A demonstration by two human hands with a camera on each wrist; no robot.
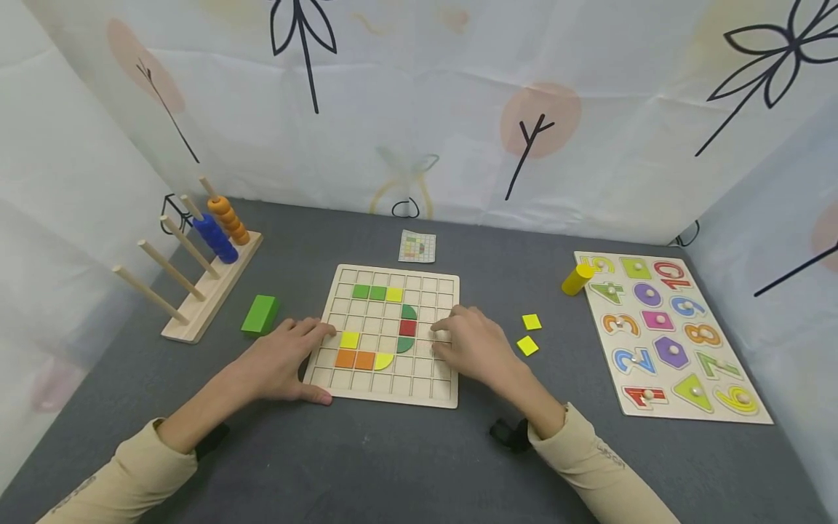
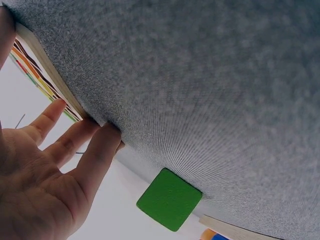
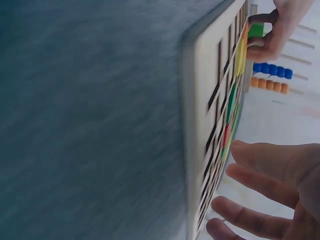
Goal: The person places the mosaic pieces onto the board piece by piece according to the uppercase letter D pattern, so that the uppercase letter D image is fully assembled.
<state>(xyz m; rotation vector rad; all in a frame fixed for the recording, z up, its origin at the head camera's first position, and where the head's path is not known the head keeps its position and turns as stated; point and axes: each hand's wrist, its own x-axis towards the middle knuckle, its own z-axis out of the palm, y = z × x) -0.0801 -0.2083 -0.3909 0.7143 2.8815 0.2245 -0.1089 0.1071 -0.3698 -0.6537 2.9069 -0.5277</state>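
A wooden grid board [image 1: 386, 382] lies in the middle of the grey table, and both hands rest on it. It carries green, yellow, red and orange tiles, among them a red square [image 1: 407, 327]. My left hand [image 1: 294, 356] lies flat against the board's left edge [image 2: 45, 65], fingers straight, thumb along the front corner. The right hand [image 1: 445, 338] rests on the board's right side, its relaxed fingers [image 3: 260, 215] spread just right of the red square and holding nothing. Two loose yellow tiles [image 1: 529, 333] lie to the right of that hand.
A green block [image 1: 260, 314] sits left of the board, beside a peg stand [image 1: 196, 291] with blue and orange beads. A pattern card [image 1: 417, 247] lies behind the board. At the right are a yellow cylinder [image 1: 577, 279] and a number puzzle [image 1: 677, 415]. Curtain walls enclose the table.
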